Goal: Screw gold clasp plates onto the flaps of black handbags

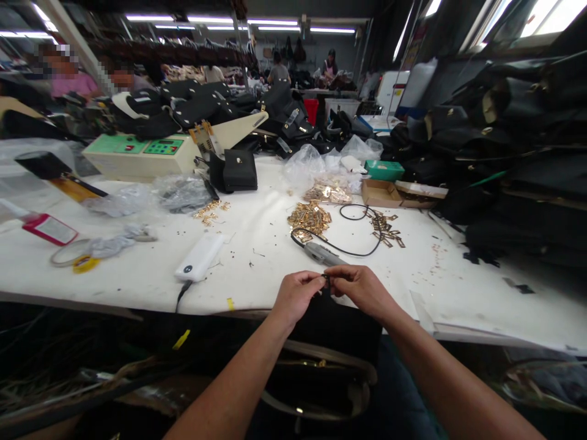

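A black handbag [334,333] rests at the table's front edge and on my lap, its mouth open toward me with gold-coloured fittings inside. My left hand [296,296] pinches the narrow tip of the bag's flap between thumb and finger. On the other side of that tip, my right hand [360,290] is closed in a pinch too. Something small and dark lies between the fingertips, too small to make out. Just beyond my hands is a grey corded hand tool [323,253]. A pile of gold-coloured metal fittings [309,219] sits behind it.
A white power bank [199,256] with a cable lies left of my hands. Further left are a red-labelled bottle [49,228] and a hammer-like tool [59,174]. A cream machine [140,156] stands behind. Black bags [518,146] are heaped at right. People work in the background.
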Available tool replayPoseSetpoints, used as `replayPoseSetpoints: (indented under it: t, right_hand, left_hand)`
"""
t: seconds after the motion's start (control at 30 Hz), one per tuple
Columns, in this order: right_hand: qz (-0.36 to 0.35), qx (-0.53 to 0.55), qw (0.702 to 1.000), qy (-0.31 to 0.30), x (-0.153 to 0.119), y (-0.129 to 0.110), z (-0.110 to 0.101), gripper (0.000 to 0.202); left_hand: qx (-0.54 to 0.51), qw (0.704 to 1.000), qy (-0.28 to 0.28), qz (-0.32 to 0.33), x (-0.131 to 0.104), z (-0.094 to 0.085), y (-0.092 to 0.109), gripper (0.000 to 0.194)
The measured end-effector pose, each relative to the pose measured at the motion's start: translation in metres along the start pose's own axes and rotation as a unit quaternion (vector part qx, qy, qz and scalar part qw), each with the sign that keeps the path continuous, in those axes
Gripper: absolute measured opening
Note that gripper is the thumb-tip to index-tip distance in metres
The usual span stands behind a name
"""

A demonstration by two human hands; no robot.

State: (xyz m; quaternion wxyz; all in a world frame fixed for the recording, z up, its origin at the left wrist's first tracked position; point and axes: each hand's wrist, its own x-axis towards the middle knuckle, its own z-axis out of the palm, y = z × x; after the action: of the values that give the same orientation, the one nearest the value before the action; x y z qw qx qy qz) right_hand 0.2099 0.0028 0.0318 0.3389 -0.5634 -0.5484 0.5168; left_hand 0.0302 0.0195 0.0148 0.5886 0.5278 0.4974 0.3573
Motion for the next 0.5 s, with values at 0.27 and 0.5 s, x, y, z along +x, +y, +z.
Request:
replayPoseSetpoints:
  t: [0.27, 0.5]
  right_hand:
    - [-0.056, -0.035, 0.997, 0.045, -0.013, -0.02, -0.005, 0.023]
    - [-0.052, 0.001, 0.998, 0.043, -0.047, -0.02, 0.005, 0.024]
  left_hand:
    - [0.091, 0.993, -0.012, 0.079, -0.01, 0.001, 0.013, 0.027]
    - [0.418, 0.88, -0.081, 0.209, -0.053, -0.013, 0.015, 0.02]
